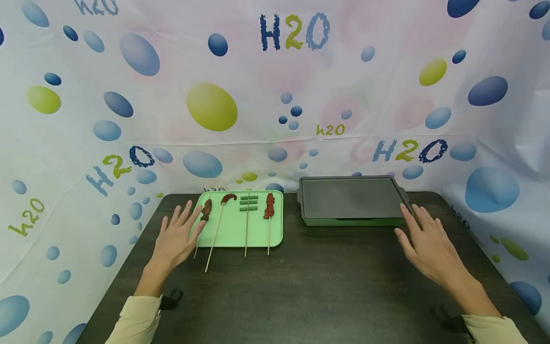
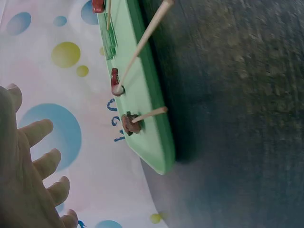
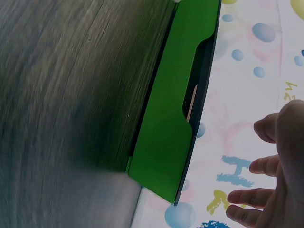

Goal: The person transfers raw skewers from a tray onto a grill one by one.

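Observation:
My left hand (image 1: 175, 241), fingers spread and straight, hovers by the left edge of a light green tray (image 1: 232, 235) and holds nothing. On the tray lie a brown meat skewer (image 1: 207, 209), partly behind that hand, a skewer with a curled dark red piece (image 1: 228, 198), a skewer of green pieces (image 1: 248, 209) and a red meat skewer (image 1: 269, 210). A grill with a flat grey top (image 1: 352, 198) and a green base (image 3: 164, 137) stands to the right. Beside its front right corner is my right hand (image 1: 434, 253), fingers extended, nothing held; contact with the grill cannot be told.
Tray and grill stand side by side at the back of a dark wooden table (image 1: 292, 296), with a gap between them. Stick ends overhang the tray's front edge. A white printed sheet (image 1: 275, 71) hangs behind and around the table.

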A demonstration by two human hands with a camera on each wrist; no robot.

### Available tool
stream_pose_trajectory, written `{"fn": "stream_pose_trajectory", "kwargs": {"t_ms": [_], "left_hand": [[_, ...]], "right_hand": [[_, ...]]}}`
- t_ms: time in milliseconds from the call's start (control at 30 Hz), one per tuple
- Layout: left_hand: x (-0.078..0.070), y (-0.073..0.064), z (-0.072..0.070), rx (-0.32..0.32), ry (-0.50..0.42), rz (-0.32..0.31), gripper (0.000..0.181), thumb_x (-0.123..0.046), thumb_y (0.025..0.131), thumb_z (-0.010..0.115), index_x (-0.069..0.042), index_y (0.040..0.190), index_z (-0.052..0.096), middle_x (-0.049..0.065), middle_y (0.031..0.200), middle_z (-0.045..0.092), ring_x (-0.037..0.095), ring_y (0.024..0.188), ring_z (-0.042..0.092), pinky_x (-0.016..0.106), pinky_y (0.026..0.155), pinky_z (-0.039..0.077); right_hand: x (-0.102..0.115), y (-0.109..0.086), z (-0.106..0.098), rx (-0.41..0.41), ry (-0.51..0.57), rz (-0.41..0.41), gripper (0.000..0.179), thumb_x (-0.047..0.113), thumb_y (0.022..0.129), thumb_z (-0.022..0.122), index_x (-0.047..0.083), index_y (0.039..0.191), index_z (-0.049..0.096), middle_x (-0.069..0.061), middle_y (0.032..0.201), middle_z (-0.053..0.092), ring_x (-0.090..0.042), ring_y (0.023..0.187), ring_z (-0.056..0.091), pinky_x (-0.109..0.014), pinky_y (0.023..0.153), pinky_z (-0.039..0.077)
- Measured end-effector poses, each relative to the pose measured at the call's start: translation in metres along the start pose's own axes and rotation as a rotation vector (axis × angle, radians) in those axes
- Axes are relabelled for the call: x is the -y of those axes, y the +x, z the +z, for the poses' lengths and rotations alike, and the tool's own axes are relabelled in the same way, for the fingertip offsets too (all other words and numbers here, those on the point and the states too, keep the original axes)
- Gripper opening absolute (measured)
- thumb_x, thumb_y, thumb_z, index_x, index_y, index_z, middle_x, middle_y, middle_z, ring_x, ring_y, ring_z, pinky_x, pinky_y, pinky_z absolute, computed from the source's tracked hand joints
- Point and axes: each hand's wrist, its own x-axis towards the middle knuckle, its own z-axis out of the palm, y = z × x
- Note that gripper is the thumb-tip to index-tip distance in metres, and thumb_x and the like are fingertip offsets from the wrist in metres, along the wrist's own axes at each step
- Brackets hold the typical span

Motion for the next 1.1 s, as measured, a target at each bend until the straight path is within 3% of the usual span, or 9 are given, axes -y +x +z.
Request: {"fn": "stream_pose_trajectory", "kwargs": {"t_ms": [167, 333, 533, 800, 967, 1100], "left_hand": [[0.012, 0.000, 0.006, 0.010, -0.031, -0.031, 0.066, -0.052, 0.111, 0.032, -0.014, 0.165, 0.026, 0.020, 0.170, 0.012, 0.047, 0.155, 0.005, 0.074, 0.116, 0.003], [0.022, 0.000, 0.010, 0.023, -0.078, -0.082, 0.069, -0.055, 0.110, 0.029, -0.013, 0.165, 0.024, 0.022, 0.170, 0.008, 0.050, 0.154, 0.004, 0.077, 0.114, -0.001], [0.029, -0.001, 0.012, 0.027, -0.157, -0.101, 0.068, -0.053, 0.111, 0.027, -0.011, 0.165, 0.021, 0.024, 0.169, 0.007, 0.054, 0.152, 0.003, 0.080, 0.111, 0.001], [0.042, -0.003, 0.018, 0.074, -0.205, -0.156, 0.071, -0.053, 0.111, 0.027, -0.007, 0.165, 0.018, 0.030, 0.167, 0.005, 0.062, 0.148, 0.005, 0.084, 0.107, 0.005], [0.056, -0.005, 0.016, 0.077, -0.242, -0.122, 0.072, -0.046, 0.111, 0.041, 0.002, 0.161, 0.023, 0.038, 0.163, 0.006, 0.066, 0.145, 0.004, 0.086, 0.104, 0.008], [0.061, -0.002, 0.023, 0.104, -0.258, -0.087, 0.072, -0.043, 0.109, 0.046, 0.004, 0.160, 0.026, 0.040, 0.161, 0.011, 0.068, 0.144, 0.007, 0.087, 0.103, 0.011]], "right_hand": [[0.014, -0.004, 0.004, -0.086, 0.033, -0.003, 0.067, 0.026, 0.107, 0.055, 0.003, 0.162, 0.026, -0.039, 0.151, 0.035, -0.060, 0.135, 0.036, -0.075, 0.111, 0.022], [0.031, -0.008, 0.009, -0.136, 0.111, 0.029, 0.065, 0.023, 0.105, 0.060, 0.006, 0.161, 0.033, -0.034, 0.148, 0.042, -0.058, 0.129, 0.042, -0.077, 0.093, 0.038], [0.054, -0.007, 0.015, -0.151, 0.221, 0.053, 0.064, 0.023, 0.105, 0.062, 0.012, 0.162, 0.034, -0.029, 0.148, 0.045, -0.054, 0.128, 0.045, -0.075, 0.089, 0.040], [0.073, 0.002, 0.022, -0.195, 0.353, -0.016, 0.064, 0.012, 0.101, 0.067, 0.005, 0.158, 0.039, -0.024, 0.143, 0.054, -0.044, 0.122, 0.056, -0.066, 0.088, 0.049], [0.092, 0.007, 0.031, -0.175, 0.464, -0.033, 0.060, 0.010, 0.101, 0.067, 0.005, 0.155, 0.043, -0.020, 0.143, 0.056, -0.039, 0.120, 0.061, -0.060, 0.091, 0.053], [0.106, 0.009, 0.041, -0.177, 0.572, -0.034, 0.059, 0.008, 0.100, 0.068, 0.008, 0.154, 0.045, -0.016, 0.142, 0.057, -0.036, 0.120, 0.063, -0.057, 0.094, 0.054]]}}
